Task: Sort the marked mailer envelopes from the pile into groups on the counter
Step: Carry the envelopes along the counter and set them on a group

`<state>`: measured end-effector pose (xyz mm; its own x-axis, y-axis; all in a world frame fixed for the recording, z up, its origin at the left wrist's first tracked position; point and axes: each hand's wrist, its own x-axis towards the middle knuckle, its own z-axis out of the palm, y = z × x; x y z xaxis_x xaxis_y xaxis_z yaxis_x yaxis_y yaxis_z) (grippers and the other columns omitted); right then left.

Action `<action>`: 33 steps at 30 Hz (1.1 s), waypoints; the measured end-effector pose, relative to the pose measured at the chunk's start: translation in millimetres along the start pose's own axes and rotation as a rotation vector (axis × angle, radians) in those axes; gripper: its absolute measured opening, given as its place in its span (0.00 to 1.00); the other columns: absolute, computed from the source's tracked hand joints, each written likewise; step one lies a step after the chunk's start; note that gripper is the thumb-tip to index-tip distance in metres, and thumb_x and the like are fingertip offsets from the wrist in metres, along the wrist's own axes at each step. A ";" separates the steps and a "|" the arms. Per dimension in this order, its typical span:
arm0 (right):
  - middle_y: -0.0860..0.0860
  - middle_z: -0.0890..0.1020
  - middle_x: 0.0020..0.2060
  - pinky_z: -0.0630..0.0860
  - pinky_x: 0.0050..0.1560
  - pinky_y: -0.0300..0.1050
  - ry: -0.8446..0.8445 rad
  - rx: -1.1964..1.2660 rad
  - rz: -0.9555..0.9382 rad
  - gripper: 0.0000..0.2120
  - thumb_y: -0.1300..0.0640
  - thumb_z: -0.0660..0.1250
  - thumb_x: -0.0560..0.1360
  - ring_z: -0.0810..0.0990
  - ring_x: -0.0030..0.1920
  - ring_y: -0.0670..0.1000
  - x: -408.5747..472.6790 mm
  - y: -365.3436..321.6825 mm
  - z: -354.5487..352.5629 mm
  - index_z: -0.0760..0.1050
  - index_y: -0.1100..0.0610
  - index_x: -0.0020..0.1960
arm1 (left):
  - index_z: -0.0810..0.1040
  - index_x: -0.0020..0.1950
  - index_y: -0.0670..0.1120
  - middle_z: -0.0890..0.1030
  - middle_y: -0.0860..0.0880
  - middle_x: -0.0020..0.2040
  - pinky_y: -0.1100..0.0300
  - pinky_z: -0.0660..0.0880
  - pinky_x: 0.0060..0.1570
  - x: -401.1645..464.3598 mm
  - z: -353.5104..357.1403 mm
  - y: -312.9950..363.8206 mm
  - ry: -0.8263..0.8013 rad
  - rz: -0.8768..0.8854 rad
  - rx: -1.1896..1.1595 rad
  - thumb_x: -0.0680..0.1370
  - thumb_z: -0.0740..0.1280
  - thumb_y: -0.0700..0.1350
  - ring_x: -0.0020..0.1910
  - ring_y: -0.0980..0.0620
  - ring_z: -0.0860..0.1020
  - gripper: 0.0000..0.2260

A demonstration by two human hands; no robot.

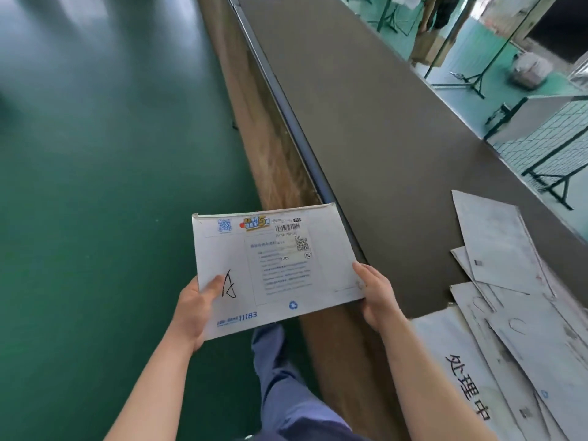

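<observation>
Blue trouser legs [286, 386] are seen at bottom centre, w/ both bare forearms reaching fwd above them. One white mailer envelope [273, 268] is held face-up in the air by both hands, over the green floor [95, 186] and the counter's wood-look front edge, not resting on anything. Its lower-left corner is gripped by the left hand [194, 310], thumb laid on top beside a black hand-drawn mark, fingers underneath. Its right edge is gripped by the right hand [378, 297], thumb on top near the corner. Printed label, barcode, QR codes and "11183" are visible on the envelope. At lower right, a loose pile of white envelopes [509, 313] is spread overlapping on the dark grey counter [366, 122], approx. beside the right hand but apart from it. Farther along, the counter runs away to the top. Beyond its far side, green metal stands [474, 81] and a wire-mesh panel [556, 138] are seen.
</observation>
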<state>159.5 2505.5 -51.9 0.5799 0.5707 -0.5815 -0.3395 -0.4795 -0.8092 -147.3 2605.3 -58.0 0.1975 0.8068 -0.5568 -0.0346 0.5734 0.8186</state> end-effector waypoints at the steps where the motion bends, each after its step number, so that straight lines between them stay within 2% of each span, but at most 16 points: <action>1: 0.58 0.87 0.51 0.80 0.55 0.57 -0.025 0.017 0.005 0.11 0.51 0.68 0.81 0.84 0.56 0.61 21.6 -12.3 19.9 0.82 0.58 0.56 | 0.79 0.63 0.45 0.86 0.42 0.57 0.39 0.81 0.53 24.7 -6.4 11.9 0.015 0.004 -0.003 0.84 0.64 0.44 0.55 0.38 0.84 0.09; 3: 0.57 0.87 0.51 0.78 0.61 0.60 -0.099 0.008 -0.001 0.10 0.52 0.69 0.81 0.84 0.57 0.62 63.3 -38.1 60.5 0.83 0.57 0.55 | 0.79 0.63 0.45 0.85 0.41 0.58 0.35 0.79 0.55 70.3 -16.9 40.9 0.027 0.007 0.006 0.84 0.64 0.44 0.56 0.37 0.83 0.10; 5: 0.57 0.87 0.52 0.78 0.61 0.61 -0.187 -0.006 0.022 0.09 0.53 0.70 0.80 0.84 0.57 0.63 104.0 -70.1 99.6 0.82 0.58 0.55 | 0.79 0.64 0.44 0.85 0.41 0.59 0.34 0.78 0.57 116.2 -27.7 77.9 0.036 -0.013 0.026 0.84 0.63 0.43 0.57 0.36 0.83 0.10; 10: 0.59 0.87 0.54 0.83 0.50 0.55 -0.462 -0.102 0.010 0.11 0.57 0.71 0.78 0.86 0.53 0.63 193.7 -188.3 201.7 0.80 0.60 0.59 | 0.80 0.63 0.44 0.86 0.41 0.58 0.38 0.81 0.53 219.1 -54.3 202.7 0.105 0.003 0.019 0.84 0.64 0.42 0.56 0.37 0.84 0.10; 14: 0.59 0.87 0.53 0.84 0.46 0.53 -0.578 -0.143 -0.049 0.14 0.59 0.72 0.77 0.87 0.51 0.62 241.9 -268.0 283.9 0.80 0.61 0.61 | 0.80 0.64 0.44 0.86 0.44 0.57 0.39 0.80 0.56 274.7 -70.1 274.6 0.148 0.085 -0.012 0.83 0.64 0.42 0.55 0.40 0.85 0.11; 17: 0.59 0.87 0.51 0.84 0.41 0.48 -0.638 -0.187 -0.061 0.11 0.62 0.72 0.77 0.88 0.46 0.59 285.5 -312.2 362.9 0.80 0.62 0.59 | 0.80 0.64 0.43 0.86 0.41 0.57 0.36 0.79 0.58 334.2 -93.4 305.6 0.223 0.088 -0.092 0.83 0.65 0.43 0.56 0.37 0.84 0.11; 19: 0.59 0.87 0.51 0.84 0.41 0.48 -0.671 -0.244 -0.079 0.11 0.64 0.72 0.77 0.88 0.46 0.58 317.4 -333.6 421.6 0.80 0.64 0.58 | 0.80 0.63 0.41 0.86 0.40 0.57 0.34 0.79 0.58 383.6 -115.8 323.6 0.277 0.084 -0.157 0.83 0.65 0.42 0.56 0.35 0.84 0.11; 22: 0.59 0.88 0.51 0.84 0.48 0.54 -0.672 -0.331 -0.125 0.12 0.65 0.73 0.76 0.87 0.50 0.61 370.4 -361.8 512.0 0.80 0.65 0.59 | 0.80 0.63 0.40 0.85 0.37 0.56 0.34 0.80 0.55 465.2 -152.5 357.9 0.339 0.089 -0.275 0.82 0.66 0.41 0.55 0.34 0.83 0.11; 27: 0.59 0.88 0.50 0.83 0.55 0.61 -0.632 -0.366 -0.147 0.10 0.65 0.73 0.76 0.87 0.50 0.62 435.6 -435.2 640.6 0.81 0.64 0.57 | 0.80 0.63 0.42 0.86 0.40 0.56 0.42 0.80 0.54 581.3 -222.6 444.2 0.420 0.092 -0.455 0.82 0.65 0.37 0.51 0.40 0.84 0.10; 31: 0.58 0.88 0.50 0.84 0.49 0.54 -0.651 -0.302 -0.149 0.09 0.65 0.71 0.78 0.88 0.50 0.61 493.4 -524.3 725.3 0.81 0.63 0.57 | 0.81 0.58 0.43 0.86 0.44 0.49 0.49 0.80 0.48 676.3 -260.4 555.1 0.366 0.113 -0.400 0.82 0.65 0.39 0.43 0.46 0.84 0.07; 33: 0.59 0.88 0.50 0.85 0.45 0.52 -0.632 -0.236 -0.147 0.08 0.65 0.70 0.78 0.88 0.49 0.61 520.3 -551.0 742.9 0.80 0.64 0.57 | 0.82 0.57 0.42 0.86 0.42 0.50 0.50 0.80 0.46 714.7 -255.9 595.9 0.309 0.109 -0.336 0.83 0.65 0.41 0.43 0.46 0.84 0.07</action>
<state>98.0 3561.9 28.7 0.0400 0.8859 -0.4622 -0.0784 -0.4584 -0.8853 -277.4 3560.1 -4.2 -0.1244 0.8400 -0.5281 -0.3639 0.4565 0.8119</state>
